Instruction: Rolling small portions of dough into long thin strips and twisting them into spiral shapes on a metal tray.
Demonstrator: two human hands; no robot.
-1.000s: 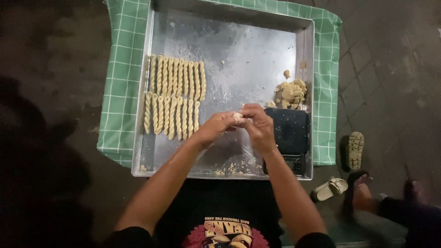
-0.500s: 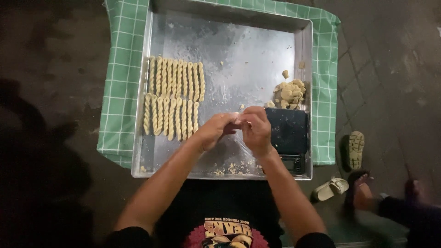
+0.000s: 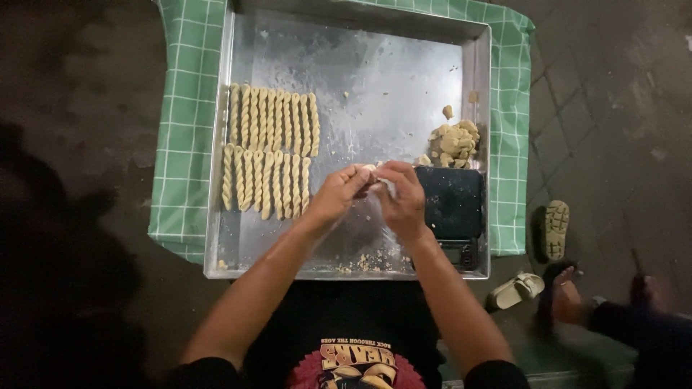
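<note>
Not much has shifted since a second ago: your hands are still parked together over the middle of the metal tray [image 3: 477, 86], the fingers have just worked round a bit on the small bit of dough [image 3: 372, 173] between them, and the tray, rows and pile sit where they were. There's only the head view, so here's what it shows. Your left hand [image 3: 337, 196] and right hand [image 3: 401, 198] meet fingertip to fingertip, both pinched narrow on that pale dough piece, which is mostly hidden by your fingers, so I can't tell how twisted it is yet. Toward the tray's left side you've got two neat rows of finished twisted dough sticks [image 3: 270, 153], side by side and touching. Against the tray's right wall sits the lump pile of raw dough [image 3: 454, 142], and just below it, in the tray's near right corner, a black kitchen scale [image 3: 451, 203]. Crumbs [image 3: 360, 263] lie along the tray's near edge. Under the tray is a green checked cloth [image 3: 189, 130]. Going by that, I'd say you're partway: a fair batch shaped, the tray's middle bare, and a decent heap of dough not yet rolled.
</note>
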